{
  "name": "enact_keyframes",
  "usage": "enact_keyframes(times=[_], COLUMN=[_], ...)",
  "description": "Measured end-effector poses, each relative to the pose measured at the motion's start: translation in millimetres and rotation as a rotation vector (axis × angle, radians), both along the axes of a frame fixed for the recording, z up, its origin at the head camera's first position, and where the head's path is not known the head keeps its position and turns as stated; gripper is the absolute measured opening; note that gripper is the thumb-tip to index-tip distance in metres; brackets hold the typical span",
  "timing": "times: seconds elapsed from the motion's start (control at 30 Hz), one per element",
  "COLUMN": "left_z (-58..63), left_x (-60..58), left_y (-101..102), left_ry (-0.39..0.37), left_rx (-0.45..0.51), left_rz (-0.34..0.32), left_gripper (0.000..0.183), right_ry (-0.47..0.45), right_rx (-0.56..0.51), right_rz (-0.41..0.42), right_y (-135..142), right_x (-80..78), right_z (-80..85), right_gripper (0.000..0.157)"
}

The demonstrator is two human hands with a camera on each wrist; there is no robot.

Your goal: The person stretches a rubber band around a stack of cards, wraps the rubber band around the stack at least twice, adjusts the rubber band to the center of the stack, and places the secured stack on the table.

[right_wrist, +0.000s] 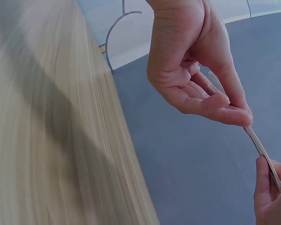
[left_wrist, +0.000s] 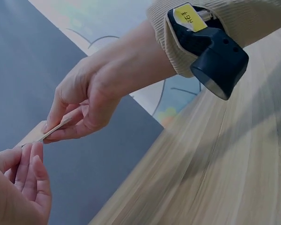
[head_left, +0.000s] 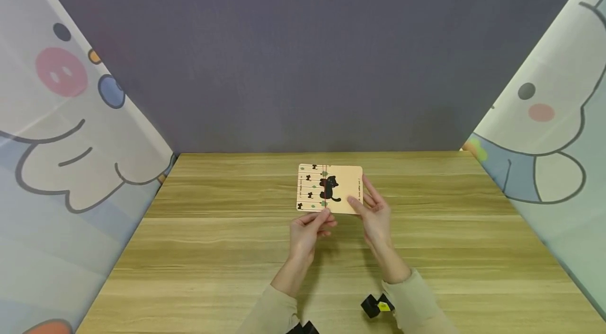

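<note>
A thin cream notebook [head_left: 349,180] with a black cat on its cover is held up above the table. Small cats and green leaves on lines fill its left part, and a thin red band [head_left: 325,186] runs across it. My left hand [head_left: 305,234] pinches the near edge beside the band, thumb on top. With its thumb on the cover and fingers behind, my right hand [head_left: 377,221] grips the right end. Seen edge-on in the right wrist view, the notebook [right_wrist: 258,143] looks slightly bent. Whether the left fingers also hold the band cannot be told.
The wood-grain table [head_left: 213,250] lies beneath both hands. A dark grey panel [head_left: 303,60] rises at its back, with cartoon-printed sheets on the left [head_left: 47,165] and right [head_left: 544,129]. A black wrist camera [head_left: 371,306] sits by the right sleeve.
</note>
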State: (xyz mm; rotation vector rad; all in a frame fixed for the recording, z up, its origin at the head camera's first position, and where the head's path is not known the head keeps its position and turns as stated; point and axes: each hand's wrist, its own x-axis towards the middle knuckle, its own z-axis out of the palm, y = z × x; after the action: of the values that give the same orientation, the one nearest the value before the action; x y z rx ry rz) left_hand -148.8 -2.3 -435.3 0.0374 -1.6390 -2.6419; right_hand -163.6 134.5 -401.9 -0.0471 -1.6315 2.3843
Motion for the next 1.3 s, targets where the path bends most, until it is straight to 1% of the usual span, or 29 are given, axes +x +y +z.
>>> enact_keyframes(times=[0.07,0.1,0.13,0.2,0.23,0.27,0.3,0.37,0.4,0.43,0.47,0.5,0.6,0.67,0.7,0.83,0.9,0.93,1.0,1.03,1.1,1.17,1.23,1.27,1.3], left_z=[1.5,1.8,8.3,7.7,13.8,14.2,14.7,15.9,16.9,17.0,5.4,4.8,4.8,6.6,19.6,27.5,30.9,33.1,38.1,44.8,51.4,57.4,62.9,61.9,64.5], left_x=[2.0,2.9,6.3,6.9,9.0,9.2,9.1,8.2,7.8,7.6,1.9,1.7,2.8,4.1,10.3,13.3,14.5,14.7,14.7,15.7,14.1,10.6,5.9,1.9,-0.8], left_y=[3,5,8,12,13,14,14,12,11,10,10,8,2,-2,-5,-14,-18,-20,-25,-27,-33,-39,-44,-47,-50], left_ry=[-0.027,-0.032,-0.083,-0.094,-0.123,-0.123,-0.128,-0.136,-0.143,-0.138,-0.101,-0.095,-0.053,-0.039,-0.068,-0.063,-0.043,-0.021,0.048,0.073,0.150,0.209,0.248,0.270,0.287], left_rx=[0.007,0.013,0.008,0.012,0.014,0.022,0.025,0.017,0.019,0.000,-0.020,-0.056,-0.143,-0.174,-0.186,-0.204,-0.234,-0.259,-0.317,-0.361,-0.452,-0.531,-0.612,-0.639,-0.667], left_rz=[-0.023,-0.028,-0.027,-0.034,-0.027,-0.020,-0.014,-0.018,-0.021,-0.026,-0.032,-0.042,-0.076,-0.112,-0.137,-0.223,-0.262,-0.280,-0.309,-0.316,-0.317,-0.314,-0.312,-0.316,-0.325], left_gripper=[0.024,0.023,0.025,0.025,0.027,0.027,0.028,0.029,0.029,0.030,0.028,0.029,0.030,0.031,0.034,0.031,0.028,0.025,0.020,0.018,0.015,0.014,0.014,0.014,0.015], right_ry=[0.080,0.100,0.119,0.135,0.142,0.143,0.122,0.115,0.103,0.087,0.076,0.043,-0.025,-0.062,-0.085,-0.122,-0.126,-0.123,-0.114,-0.111,-0.102,-0.096,-0.095,-0.094,-0.096], right_rx=[-0.054,-0.059,-0.059,-0.070,-0.068,-0.061,-0.041,-0.054,-0.051,-0.043,-0.045,-0.029,-0.025,-0.039,-0.045,-0.049,-0.046,-0.045,-0.049,-0.052,-0.056,-0.056,-0.053,-0.051,-0.050], right_rz=[0.057,0.069,0.085,0.114,0.131,0.127,0.109,0.121,0.116,0.110,0.110,0.093,0.069,0.069,0.062,0.057,0.057,0.057,0.056,0.056,0.058,0.061,0.068,0.070,0.070], right_y=[5,5,5,5,5,5,4,6,6,6,5,2,-1,-2,-3,-3,-3,-3,-3,-3,-2,-1,0,0,0], right_x=[-13.1,-13.4,-13.8,-15.2,-16.2,-14.7,-8.6,-12.2,-11.9,-11.6,-10.7,-6.5,-1.7,-0.9,-0.8,0.0,0.9,1.3,1.7,1.3,1.4,1.6,1.8,2.4,2.6], right_z=[-28.4,-30.4,-32.3,-35.4,-37.2,-33.2,-21.9,-26.4,-25.1,-23.9,-21.7,-12.7,0.7,5.8,8.0,11.6,11.8,11.7,11.1,10.2,9.2,8.4,7.3,7.1,6.6], right_gripper=[0.060,0.060,0.061,0.063,0.064,0.065,0.068,0.065,0.065,0.065,0.065,0.065,0.065,0.064,0.063,0.062,0.061,0.061,0.061,0.062,0.062,0.062,0.062,0.062,0.062])
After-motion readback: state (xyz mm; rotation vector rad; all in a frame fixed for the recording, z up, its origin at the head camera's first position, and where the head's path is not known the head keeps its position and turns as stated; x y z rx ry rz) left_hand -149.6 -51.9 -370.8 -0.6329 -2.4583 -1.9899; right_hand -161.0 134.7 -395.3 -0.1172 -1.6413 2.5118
